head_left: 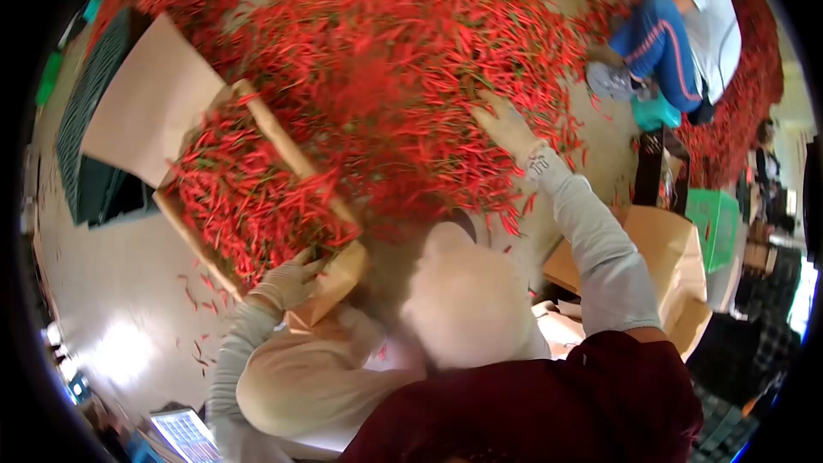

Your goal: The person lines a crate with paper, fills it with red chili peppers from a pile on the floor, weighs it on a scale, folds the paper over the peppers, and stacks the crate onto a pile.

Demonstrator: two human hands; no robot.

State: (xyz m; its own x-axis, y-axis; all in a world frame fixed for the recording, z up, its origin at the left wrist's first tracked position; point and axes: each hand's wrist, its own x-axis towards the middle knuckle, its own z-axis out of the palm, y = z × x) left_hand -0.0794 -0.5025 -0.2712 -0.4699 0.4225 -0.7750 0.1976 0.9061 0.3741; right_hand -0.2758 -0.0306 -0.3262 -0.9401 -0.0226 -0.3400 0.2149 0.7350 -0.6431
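Note:
Red chili peppers [394,60] with green stems cover much of the floor ahead, partly blurred. My right hand [506,124], in a pale glove, reaches onto the near right part of the pile with its fingers apart. At left, a cardboard box [276,130] with raised flaps is filled with more chilies [249,197]. My left hand [291,281], also gloved, is at the near edge of this box, beside a folded brown flap; its fingers lie over the edge.
Another person [707,21] sits on a low teal stool at the upper right. Dark green crates [107,120] stand at left. A green crate [711,223] and open cardboard [664,253] are at right, and a lit screen [184,435] shows bottom left.

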